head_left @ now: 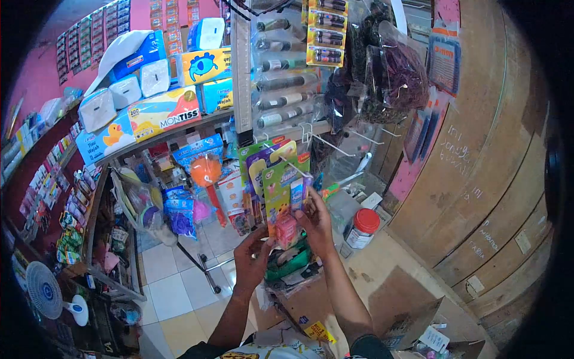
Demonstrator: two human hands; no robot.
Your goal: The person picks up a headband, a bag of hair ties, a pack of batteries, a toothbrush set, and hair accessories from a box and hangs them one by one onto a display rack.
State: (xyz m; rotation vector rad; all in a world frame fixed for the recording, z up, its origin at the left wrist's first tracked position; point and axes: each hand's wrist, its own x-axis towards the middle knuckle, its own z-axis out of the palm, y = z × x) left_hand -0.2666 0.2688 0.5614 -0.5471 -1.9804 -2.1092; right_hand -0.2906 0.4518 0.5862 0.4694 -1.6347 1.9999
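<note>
A green blister pack marked "Junior" hangs upright at the rack, with a small blue box and a pink cup-like piece under its clear front. My right hand grips its right side, thumb on the front near the pink piece. Curled at the lower left edge, my left hand pinches the card between thumb and fingers. Right behind it hangs a purple pack, partly hidden, beside the metal hooks.
Tissue packs fill the shelf at upper left. An orange bath sponge hangs left of my hands. A red-lidded jar stands at right, near the wooden wall. An open cardboard box sits at lower right.
</note>
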